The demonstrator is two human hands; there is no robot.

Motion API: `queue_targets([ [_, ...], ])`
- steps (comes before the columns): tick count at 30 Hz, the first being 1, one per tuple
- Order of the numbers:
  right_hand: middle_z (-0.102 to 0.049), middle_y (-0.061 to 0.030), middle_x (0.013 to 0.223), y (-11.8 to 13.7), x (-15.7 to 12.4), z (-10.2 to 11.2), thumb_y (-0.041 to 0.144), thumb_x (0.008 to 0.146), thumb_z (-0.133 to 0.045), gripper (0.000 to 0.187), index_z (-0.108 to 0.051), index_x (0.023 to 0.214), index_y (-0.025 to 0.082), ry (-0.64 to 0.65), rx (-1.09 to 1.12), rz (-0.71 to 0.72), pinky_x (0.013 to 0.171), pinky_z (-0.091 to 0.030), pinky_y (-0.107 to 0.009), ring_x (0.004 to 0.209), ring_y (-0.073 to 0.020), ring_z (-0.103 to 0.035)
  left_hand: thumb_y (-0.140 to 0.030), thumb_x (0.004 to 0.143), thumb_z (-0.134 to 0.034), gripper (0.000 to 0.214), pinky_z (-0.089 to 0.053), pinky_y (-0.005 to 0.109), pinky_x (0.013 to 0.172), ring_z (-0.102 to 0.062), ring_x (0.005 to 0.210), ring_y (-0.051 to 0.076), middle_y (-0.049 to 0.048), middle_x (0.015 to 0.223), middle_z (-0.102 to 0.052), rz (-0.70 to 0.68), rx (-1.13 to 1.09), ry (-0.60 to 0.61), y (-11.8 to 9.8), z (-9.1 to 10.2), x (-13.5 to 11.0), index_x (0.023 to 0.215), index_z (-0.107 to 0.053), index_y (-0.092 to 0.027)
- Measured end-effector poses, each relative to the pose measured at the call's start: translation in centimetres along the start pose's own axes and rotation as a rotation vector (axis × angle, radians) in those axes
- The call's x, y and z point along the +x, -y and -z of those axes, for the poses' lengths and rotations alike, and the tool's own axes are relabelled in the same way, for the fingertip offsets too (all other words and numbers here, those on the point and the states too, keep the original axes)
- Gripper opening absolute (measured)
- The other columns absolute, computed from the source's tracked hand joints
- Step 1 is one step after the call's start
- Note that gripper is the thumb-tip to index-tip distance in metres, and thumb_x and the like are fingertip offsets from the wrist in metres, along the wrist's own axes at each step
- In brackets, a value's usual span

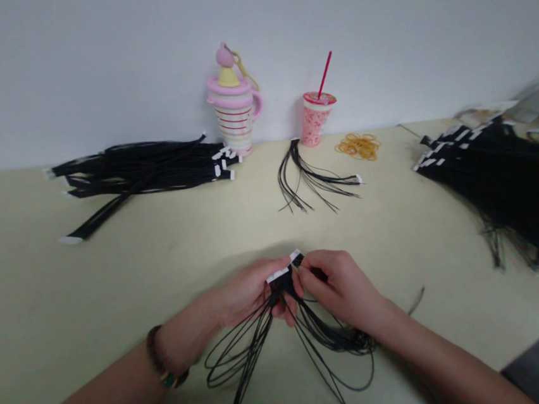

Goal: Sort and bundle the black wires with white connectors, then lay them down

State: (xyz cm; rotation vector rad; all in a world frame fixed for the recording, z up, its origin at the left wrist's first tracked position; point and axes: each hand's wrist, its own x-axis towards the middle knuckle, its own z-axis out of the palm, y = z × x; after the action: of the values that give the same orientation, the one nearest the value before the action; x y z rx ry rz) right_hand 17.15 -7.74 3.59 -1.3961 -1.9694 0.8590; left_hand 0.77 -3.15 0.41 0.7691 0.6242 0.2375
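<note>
My left hand [249, 288] is closed on a black wire harness [263, 329] near its white connector [279, 275], the thumb lying along the connector's back. Beside it, my right hand [336, 278] pinches the black wires just under a second, smaller white connector [295, 255]. The two connectors sit close together, at slightly different angles. Loops and loose ends of wire hang below both hands toward me. Fingers and wires hide part of each grip.
Bundled black harnesses [152, 169] lie at the back left, and a large wire pile [511, 185] at the right. Along the wall stand a pink-lidded cup [234, 119] and a red-strawed cup [315, 121]. Yellow rubber bands [358, 147] and one loose harness [302, 167] lie nearby.
</note>
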Motion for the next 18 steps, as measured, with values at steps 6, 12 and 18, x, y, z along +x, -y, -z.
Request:
queue_targets([
  [6,-0.052,0.0037,0.058,-0.07,-0.16,0.01,0.010,0.083,-0.045,0.022,-0.056,0.064,0.015,-0.008,-0.002,0.013,0.056,-0.032,-0.020,0.055,-0.0064,-0.046,-0.039,0.090,-0.030,0.047,-0.032,0.016,0.036,-0.056,0.041,0.011,0.0066,0.048,-0.058,0.035,-0.050,-0.028,-0.17,-0.08,0.00,0.066,-0.060,-0.011],
  [12,-0.053,0.0032,0.061,-0.21,-0.16,-0.02,0.012,0.085,-0.044,0.022,-0.055,0.066,0.016,0.002,-0.014,0.010,0.057,-0.032,-0.019,0.057,-0.0065,-0.047,-0.038,0.089,-0.032,0.045,-0.033,0.017,0.036,-0.055,0.040,0.011,0.0059,0.047,-0.058,0.032,-0.049,-0.055,-0.27,-0.24,-0.15,0.066,-0.059,-0.011],
  [18,-0.053,0.0027,0.062,-0.42,-0.08,-0.09,0.014,0.086,-0.043,0.022,-0.054,0.066,0.016,0.041,-0.066,-0.017,0.057,-0.032,-0.020,0.058,-0.0072,-0.047,-0.041,0.088,-0.033,0.044,-0.034,0.017,0.037,-0.055,0.041,0.011,0.0050,0.049,-0.058,0.027,-0.042,-0.032,-0.08,-0.06,-0.05,0.067,-0.058,-0.012],
])
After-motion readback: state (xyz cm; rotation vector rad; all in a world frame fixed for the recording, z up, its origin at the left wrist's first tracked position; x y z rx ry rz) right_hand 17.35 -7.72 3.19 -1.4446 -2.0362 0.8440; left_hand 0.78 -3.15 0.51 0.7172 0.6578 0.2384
